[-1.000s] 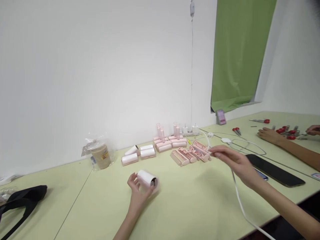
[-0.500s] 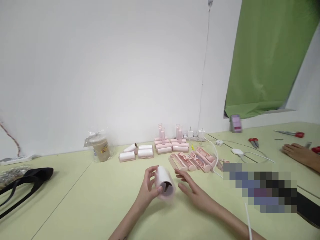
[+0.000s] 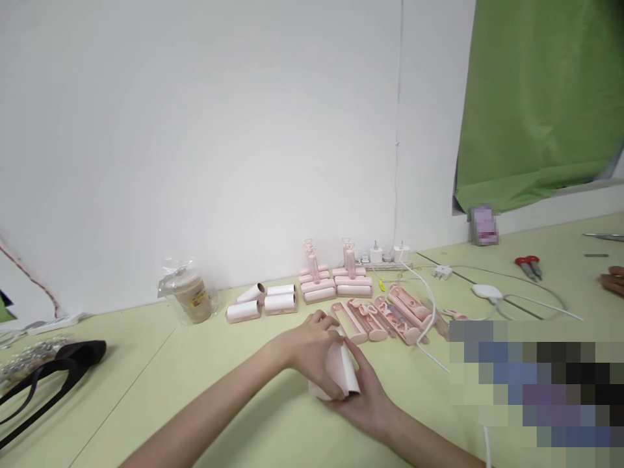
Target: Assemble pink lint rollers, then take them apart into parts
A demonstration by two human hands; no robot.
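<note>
Between my hands is a lint roller (image 3: 350,372), a white paper roll partly inside a pale pink cover. My left hand (image 3: 314,348) is wrapped over its top and left side, thumb toward the near end. From below and the right, my right hand (image 3: 368,400) cups it, with some fingers hidden behind it. Just beyond lie open pink cases (image 3: 351,325) with handle parts inside. Farther back are white rolls (image 3: 244,312) in pink covers and several pink lint rollers (image 3: 319,296), with pink handles (image 3: 313,268) standing upright on them.
A bagged drink cup (image 3: 195,302) stands by the wall at left, near black straps (image 3: 73,364). White cables and a charger (image 3: 487,292) run along the right, with red-handled scissors (image 3: 529,266) behind. Another person's hand (image 3: 613,283) shows at the right edge. A blurred patch hides the lower right.
My right hand, apart from the roller before, now grips it. My left hand has moved from the roller's left side to over its top, and the roller has turned. The view shifted slightly.
</note>
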